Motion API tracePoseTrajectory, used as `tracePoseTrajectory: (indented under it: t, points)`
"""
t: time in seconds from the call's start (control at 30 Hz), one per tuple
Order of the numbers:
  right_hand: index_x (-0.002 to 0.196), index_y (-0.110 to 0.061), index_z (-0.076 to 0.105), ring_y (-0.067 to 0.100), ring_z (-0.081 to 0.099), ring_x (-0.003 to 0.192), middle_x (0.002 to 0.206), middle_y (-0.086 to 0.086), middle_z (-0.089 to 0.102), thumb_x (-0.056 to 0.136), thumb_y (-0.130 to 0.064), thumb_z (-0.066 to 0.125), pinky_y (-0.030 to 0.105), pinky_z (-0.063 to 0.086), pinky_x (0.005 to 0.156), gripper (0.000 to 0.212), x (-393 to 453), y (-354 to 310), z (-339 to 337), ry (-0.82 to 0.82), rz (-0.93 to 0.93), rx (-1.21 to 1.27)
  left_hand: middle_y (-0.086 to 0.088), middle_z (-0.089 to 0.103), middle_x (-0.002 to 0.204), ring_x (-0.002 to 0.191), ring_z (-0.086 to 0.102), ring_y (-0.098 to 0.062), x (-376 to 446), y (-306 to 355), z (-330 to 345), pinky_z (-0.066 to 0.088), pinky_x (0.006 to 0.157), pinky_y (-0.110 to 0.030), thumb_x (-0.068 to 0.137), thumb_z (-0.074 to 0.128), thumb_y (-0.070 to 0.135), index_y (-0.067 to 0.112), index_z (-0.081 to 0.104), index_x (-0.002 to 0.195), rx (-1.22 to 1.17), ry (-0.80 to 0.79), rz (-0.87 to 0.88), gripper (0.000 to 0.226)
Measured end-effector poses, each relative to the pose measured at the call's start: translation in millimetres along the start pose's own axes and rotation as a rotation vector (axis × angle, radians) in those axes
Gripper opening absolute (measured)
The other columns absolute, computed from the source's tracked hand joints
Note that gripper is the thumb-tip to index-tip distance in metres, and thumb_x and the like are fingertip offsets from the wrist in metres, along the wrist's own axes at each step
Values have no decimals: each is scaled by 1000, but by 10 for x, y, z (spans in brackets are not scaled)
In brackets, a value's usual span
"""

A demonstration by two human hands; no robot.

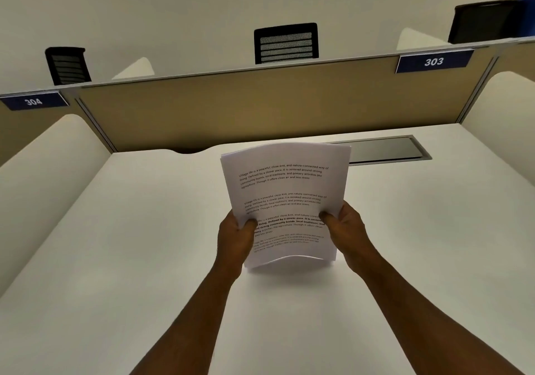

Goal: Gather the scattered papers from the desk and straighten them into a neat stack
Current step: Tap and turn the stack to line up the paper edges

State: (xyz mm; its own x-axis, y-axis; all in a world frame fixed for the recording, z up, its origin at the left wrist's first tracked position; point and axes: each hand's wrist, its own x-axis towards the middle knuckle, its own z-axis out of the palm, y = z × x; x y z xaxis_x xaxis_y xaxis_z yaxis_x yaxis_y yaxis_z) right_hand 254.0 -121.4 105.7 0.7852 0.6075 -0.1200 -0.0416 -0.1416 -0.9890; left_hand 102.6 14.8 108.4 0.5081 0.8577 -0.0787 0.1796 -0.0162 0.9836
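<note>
A stack of white printed papers point(285, 189) stands tilted above the white desk point(115, 244), its lower edge slightly bowed just over the desk surface. My left hand point(236, 237) grips the stack's left edge, thumb on the front sheet. My right hand point(346, 227) grips the right edge the same way, thumb on the printed side. The sheets' top edges are slightly offset from each other. No loose papers show elsewhere on the desk.
A tan partition point(260, 108) closes the desk's far side, with blue labels 304 point(33, 101) and 303 point(433, 61). A grey cable-tray lid point(385, 150) lies behind the papers. White side dividers flank the desk. Black chair backs point(286, 43) rise beyond the partition.
</note>
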Motion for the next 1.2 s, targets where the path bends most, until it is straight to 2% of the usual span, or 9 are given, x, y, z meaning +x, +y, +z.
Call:
tracePoseTrajectory:
  t: [0.07, 0.17, 0.27, 0.4, 0.63, 0.83, 0.93, 1.07, 1.2]
  points:
    - [112, -26, 57, 16, 65, 93, 104, -2, 68, 95, -9, 52, 29, 53, 73, 25, -4, -27, -8, 6, 12, -2, 8, 67, 98, 89, 65, -13, 8, 34, -15, 52, 66, -25, 95, 52, 5, 34, 57, 101, 17, 1, 1, 30]
    - [111, -26, 58, 16, 65, 94, 103, -4, 68, 93, -9, 53, 34, 54, 80, 26, 2, -76, -56, 18, 20, -46, 6, 69, 98, 87, 67, -14, 14, 96, -50, 53, 66, -26, 93, 52, 3, 32, 59, 100, 6, -22, -51, 31]
    - [114, -24, 55, 21, 66, 95, 106, -2, 66, 90, -9, 56, 39, 55, 83, 28, 53, -116, -119, -39, 80, -126, 1, 73, 95, 84, 71, -20, 31, 161, -112, 56, 63, -31, 87, 54, 0, 26, 63, 102, -27, -82, -202, 31]
    - [114, -22, 56, 22, 68, 93, 108, 0, 68, 87, -10, 60, 41, 56, 83, 30, 95, -65, -177, -93, 139, -163, -10, 74, 101, 87, 70, -30, 66, 128, -179, 57, 67, -37, 79, 53, -3, 16, 66, 108, -67, -160, -394, 37]
    - [118, -22, 55, 22, 65, 99, 115, 1, 65, 95, -20, 50, 42, 54, 88, 23, 26, 263, -122, -77, 236, -159, -12, 72, 107, 95, 68, -33, 37, -149, -163, 57, 70, -39, 76, 55, -5, 12, 63, 117, -56, -189, -546, 45]
    - [126, -21, 51, 21, 62, 103, 120, 2, 61, 99, -19, 44, 39, 51, 90, 29, -50, 440, -100, -83, 297, -171, -8, 68, 111, 99, 65, -28, -12, -322, -137, 57, 79, -42, 78, 53, -8, 19, 53, 125, -20, -197, -530, 54]
    - [136, -23, 43, 18, 57, 103, 119, 0, 56, 98, -16, 43, 35, 48, 88, 38, -66, 479, -82, -71, 287, -188, -1, 66, 110, 97, 64, -23, -65, -338, -122, 56, 70, -34, 78, 54, -11, 37, 39, 131, 15, -190, -468, 73]
    - [140, -26, 39, 14, 52, 102, 116, -4, 52, 98, -14, 42, 28, 42, 82, 43, -88, 534, -55, -82, 277, -217, 3, 61, 118, 95, 62, -15, -95, -369, -91, 53, 66, -28, 80, 54, -10, 35, 22, 151, 72, -206, -442, 90]
    - [129, -24, 47, 13, 59, 93, 115, 0, 58, 95, -11, 45, 29, 48, 73, 36, -49, 523, -45, -43, 315, -184, 5, 65, 107, 93, 64, -15, -97, -345, -95, 54, 65, -26, 80, 53, -10, 29, 41, 139, 116, -170, -371, 72]
